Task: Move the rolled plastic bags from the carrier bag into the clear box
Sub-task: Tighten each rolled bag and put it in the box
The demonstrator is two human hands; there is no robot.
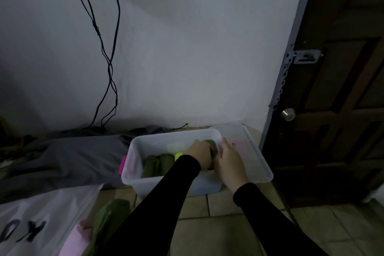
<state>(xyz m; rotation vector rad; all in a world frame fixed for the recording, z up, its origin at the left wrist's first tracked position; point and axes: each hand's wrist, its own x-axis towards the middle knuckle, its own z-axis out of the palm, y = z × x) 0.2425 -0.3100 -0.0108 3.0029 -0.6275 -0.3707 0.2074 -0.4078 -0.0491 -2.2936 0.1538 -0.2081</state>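
The clear box (pixel 133 174) sits on the tiled floor against the wall. Inside it lie dark green rolled bags (pixel 158 164) and a bright yellow-green roll (pixel 178 155). Both my hands are inside the box at its right end. My left hand (pixel 200 155) and my right hand (pixel 229 162) hold a dark green roll (pixel 213 147) between them, fingers curled round it. The white carrier bag (pixel 41 220) with black letters lies at bottom left, with green rolls (pixel 108 220) and a pink one (pixel 74 241) at its mouth.
The box's clear lid (pixel 255 158) leans behind its right side. A grey cloth (pixel 68 158) lies left of the box. Black cables (pixel 108 68) hang down the white wall. A dark wooden door (pixel 332 110) with a knob stands at right.
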